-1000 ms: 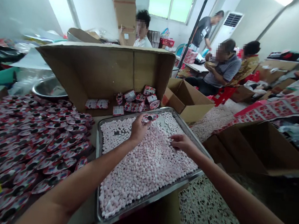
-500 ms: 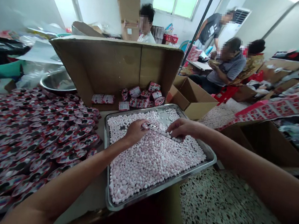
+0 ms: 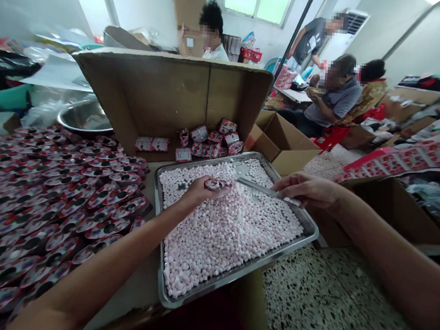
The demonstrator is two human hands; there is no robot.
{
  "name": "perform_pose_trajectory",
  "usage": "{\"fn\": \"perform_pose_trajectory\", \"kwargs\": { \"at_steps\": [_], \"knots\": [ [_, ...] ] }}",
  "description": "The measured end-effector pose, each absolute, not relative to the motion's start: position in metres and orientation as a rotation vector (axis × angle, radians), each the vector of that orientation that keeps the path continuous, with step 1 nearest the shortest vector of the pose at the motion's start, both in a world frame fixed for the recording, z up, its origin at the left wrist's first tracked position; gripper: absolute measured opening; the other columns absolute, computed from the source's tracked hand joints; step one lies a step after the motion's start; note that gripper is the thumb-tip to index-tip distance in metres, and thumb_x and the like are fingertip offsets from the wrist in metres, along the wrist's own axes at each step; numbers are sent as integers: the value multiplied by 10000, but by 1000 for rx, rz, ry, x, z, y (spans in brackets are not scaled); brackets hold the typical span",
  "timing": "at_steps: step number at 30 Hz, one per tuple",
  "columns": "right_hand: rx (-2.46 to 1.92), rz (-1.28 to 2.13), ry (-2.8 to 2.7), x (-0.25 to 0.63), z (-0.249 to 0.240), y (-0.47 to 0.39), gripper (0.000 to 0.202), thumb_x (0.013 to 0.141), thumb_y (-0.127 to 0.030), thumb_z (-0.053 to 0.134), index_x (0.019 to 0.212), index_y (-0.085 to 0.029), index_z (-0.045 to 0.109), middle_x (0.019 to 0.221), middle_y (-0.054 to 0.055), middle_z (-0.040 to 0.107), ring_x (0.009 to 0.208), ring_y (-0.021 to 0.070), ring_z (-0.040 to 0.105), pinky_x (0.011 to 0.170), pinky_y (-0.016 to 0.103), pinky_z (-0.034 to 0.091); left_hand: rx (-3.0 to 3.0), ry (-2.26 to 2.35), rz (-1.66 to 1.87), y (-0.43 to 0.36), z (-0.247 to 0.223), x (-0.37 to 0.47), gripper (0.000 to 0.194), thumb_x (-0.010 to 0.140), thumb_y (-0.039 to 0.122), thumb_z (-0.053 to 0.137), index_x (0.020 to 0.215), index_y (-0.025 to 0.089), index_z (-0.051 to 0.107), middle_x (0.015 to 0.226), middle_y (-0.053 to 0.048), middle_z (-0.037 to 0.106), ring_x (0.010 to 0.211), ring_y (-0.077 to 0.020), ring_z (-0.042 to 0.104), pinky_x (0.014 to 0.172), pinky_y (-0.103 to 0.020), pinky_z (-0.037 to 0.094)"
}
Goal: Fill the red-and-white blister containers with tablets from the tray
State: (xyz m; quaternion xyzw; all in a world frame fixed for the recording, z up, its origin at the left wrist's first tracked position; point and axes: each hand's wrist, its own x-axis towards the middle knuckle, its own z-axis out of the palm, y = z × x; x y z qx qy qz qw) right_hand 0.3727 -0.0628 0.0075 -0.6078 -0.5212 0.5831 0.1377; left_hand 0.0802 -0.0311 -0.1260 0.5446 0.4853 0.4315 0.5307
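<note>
A metal tray (image 3: 232,276) lies in front of me, heaped with small pale pink and white tablets (image 3: 217,232). My left hand (image 3: 197,190) is closed round a small printed packet (image 3: 218,184) over the tray's middle, its open top facing up. Over the tray's right side, my right hand (image 3: 305,190) grips a narrow, shiny metal strip-like tool (image 3: 255,186). The tool's far end points left toward the packet and stays a little apart from it. A few white tablets sit at the fingers of my right hand.
On the left stand many similar packets (image 3: 96,194) in rows. A large carton on its side (image 3: 164,97) holds several closed packets (image 3: 206,145) behind the tray. An open box (image 3: 284,140) stands right of it, a metal bowl (image 3: 84,115) left. Several people sit or stand farther back.
My right hand has moved right, drawing the metal tool away from the packet. My left hand has shifted slightly left with the packet, whose opening now shows more.
</note>
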Motion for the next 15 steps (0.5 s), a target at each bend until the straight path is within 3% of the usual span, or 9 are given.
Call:
{"fn": "perform_pose_trajectory", "kwargs": {
  "at_steps": [4,8,15],
  "knots": [
    [-1660,1310,-1151,388,-64,-62,407,541,-282,834,895,-125,710,613,-16,617,443,61,504,392,161,428,1113,994,836,-55,-118,81,438,542,173,855,947,136,692,952,-95,745,868,-241,693,831,-379,542],
    [-1559,956,-1024,371,-127,-42,409,532,-321,778,872,-112,687,561,-27,586,442,84,502,407,192,431,1058,1057,993,-77,-123,79,536,506,137,865,1006,154,672,982,-75,732,915,-232,679,908,-379,511],
    [-1585,577,-1179,366,-157,-30,472,649,-400,640,1003,-100,732,556,-30,573,465,120,521,456,233,437,945,1113,1220,-86,-124,99,530,548,159,857,1016,173,610,969,-31,720,891,-175,666,890,-310,497]
  ]
}}
